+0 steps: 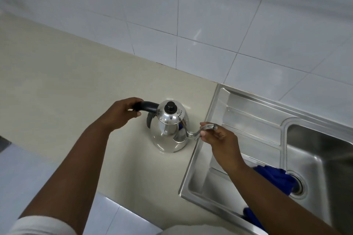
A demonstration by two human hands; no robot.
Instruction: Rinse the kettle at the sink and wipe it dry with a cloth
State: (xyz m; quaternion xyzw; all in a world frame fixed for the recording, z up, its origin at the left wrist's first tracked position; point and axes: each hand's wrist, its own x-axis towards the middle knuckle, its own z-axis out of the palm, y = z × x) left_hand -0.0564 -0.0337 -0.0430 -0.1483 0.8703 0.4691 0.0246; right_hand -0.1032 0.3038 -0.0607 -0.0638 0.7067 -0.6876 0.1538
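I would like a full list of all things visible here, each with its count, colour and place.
kettle: one, shiny steel with black handle and lid knob, upright on the counter beside the sink
counter: one, cream, left of the sink
sink: one, steel, at the right
cloth: one, blue, in the sink by the drain
wall tiles: many, white, behind the counter
left hand: one, gripping the kettle handle
right hand: one, fingers on the spout

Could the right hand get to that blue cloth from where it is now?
Probably yes. The right hand pinches the kettle spout over the drainboard, and the blue cloth lies just behind it in the sink, under the forearm. Nothing blocks it, but it must release the spout first.
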